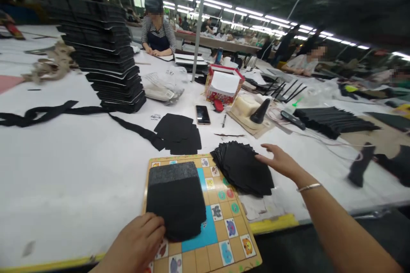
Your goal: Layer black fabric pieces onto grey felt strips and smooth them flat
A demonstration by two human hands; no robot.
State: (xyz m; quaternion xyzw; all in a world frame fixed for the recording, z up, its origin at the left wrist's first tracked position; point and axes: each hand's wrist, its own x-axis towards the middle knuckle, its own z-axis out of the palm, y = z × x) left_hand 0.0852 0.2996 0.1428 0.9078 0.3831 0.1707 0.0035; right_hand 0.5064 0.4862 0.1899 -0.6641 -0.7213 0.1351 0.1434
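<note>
A black fabric piece with a greyish band along its far edge lies on a board printed with animal pictures. My left hand is at its near left corner, fingers pressed together and curled on the edge, the thumb hidden. To the right, a fanned stack of black pieces overlaps the board's far right edge. Beside that stack my right hand, with a bracelet on the wrist, hovers with fingers apart and holds nothing. Beyond the board lie a few more black pieces.
A tall pile of black pieces stands at the back left, near a long black strip. A phone, a red patterned box and a black cone sit farther back. Black strips lie right. Other people work beyond.
</note>
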